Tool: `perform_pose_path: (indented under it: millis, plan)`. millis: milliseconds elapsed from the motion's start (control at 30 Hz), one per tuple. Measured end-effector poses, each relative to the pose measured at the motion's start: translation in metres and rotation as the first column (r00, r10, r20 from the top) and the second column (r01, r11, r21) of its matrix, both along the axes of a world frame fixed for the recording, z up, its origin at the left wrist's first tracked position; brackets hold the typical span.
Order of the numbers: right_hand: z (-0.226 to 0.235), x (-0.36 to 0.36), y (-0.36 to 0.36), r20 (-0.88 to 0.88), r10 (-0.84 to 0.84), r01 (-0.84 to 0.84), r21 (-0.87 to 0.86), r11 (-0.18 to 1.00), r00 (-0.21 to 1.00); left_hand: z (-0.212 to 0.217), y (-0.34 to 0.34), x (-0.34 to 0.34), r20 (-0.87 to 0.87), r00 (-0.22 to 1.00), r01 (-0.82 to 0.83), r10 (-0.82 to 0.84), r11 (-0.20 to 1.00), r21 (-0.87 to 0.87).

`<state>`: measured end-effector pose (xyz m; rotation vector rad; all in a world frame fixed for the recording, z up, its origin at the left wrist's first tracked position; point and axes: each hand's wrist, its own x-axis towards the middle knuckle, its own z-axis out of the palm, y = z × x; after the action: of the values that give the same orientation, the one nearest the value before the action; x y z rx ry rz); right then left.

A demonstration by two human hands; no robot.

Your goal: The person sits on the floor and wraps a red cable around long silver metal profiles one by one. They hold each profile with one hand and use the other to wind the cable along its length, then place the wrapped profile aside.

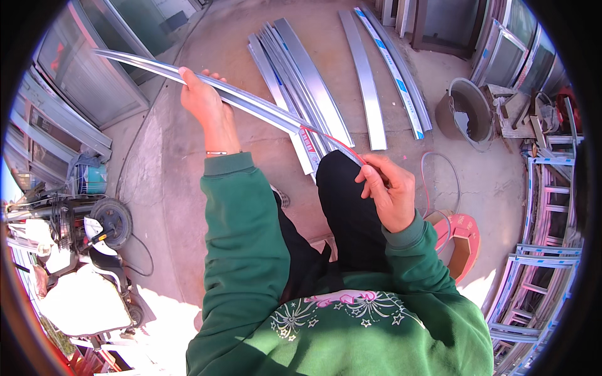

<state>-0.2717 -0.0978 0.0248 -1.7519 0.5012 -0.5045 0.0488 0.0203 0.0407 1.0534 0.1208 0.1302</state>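
Observation:
My left hand (207,109) is closed around a long silver metal profile (254,108), raised at a slant from the far left toward the middle. Between the fingers of my right hand (393,195), above my right knee, is a thin red-and-grey flexible strip (342,144). The strip runs from the profile's near end to these fingers; whether it sits in a groove there is too small to tell. A stack of similar metal profiles (313,81) lies on the ground beyond, partly hidden behind the held one.
More loose strip (459,182) curves over the ground by a red cardboard box (467,241). Separate profiles (365,81) lie farther right, near a dark bucket (464,116). Framed panels lean at the far edges. Window frames (533,288) line the right; a wheeled vehicle (88,294) stands left.

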Motion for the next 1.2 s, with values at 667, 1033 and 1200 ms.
perform_pose_path:
  millis: [667, 1033, 1200]
  plan:
    - [0.023, 0.199, -0.016, -0.15, 0.423, -0.406, -0.673, 0.618, 0.894, 0.001, 0.012, 0.005, 0.239, 0.948, 0.202, -0.211, 0.978, 0.061]
    - [0.042, 0.195, -0.051, -0.172, 0.749, -0.768, -0.185, 0.613, 0.64, 0.011, 0.013, -0.006, 0.384, 0.837, 0.483, -0.39, 0.856, -0.184]
    - [0.009, 0.171, -0.012, -0.04, 0.316, -0.202, -0.843, 0.499, 0.948, 0.011, 0.006, -0.008, 0.192, 0.943, 0.261, -0.274, 0.961, 0.091]
